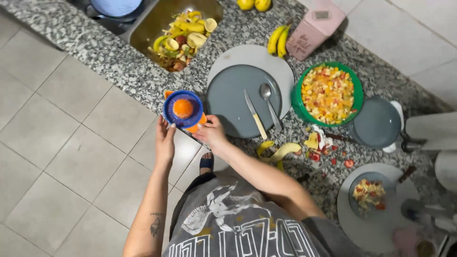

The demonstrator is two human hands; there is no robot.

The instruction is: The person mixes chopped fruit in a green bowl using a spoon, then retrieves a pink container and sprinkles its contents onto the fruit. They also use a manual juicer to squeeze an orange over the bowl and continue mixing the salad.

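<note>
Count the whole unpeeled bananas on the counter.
2: the bananas lie side by side above the round grey board, beside the pink box. Others may be hidden outside the frame.

Speckled granite counter (119,66), tiled floor (62,157)

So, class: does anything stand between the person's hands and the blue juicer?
Nothing visible does. The left hand touches the blue juicer at its near rim, and the right hand rests against its side by an orange piece.
</note>
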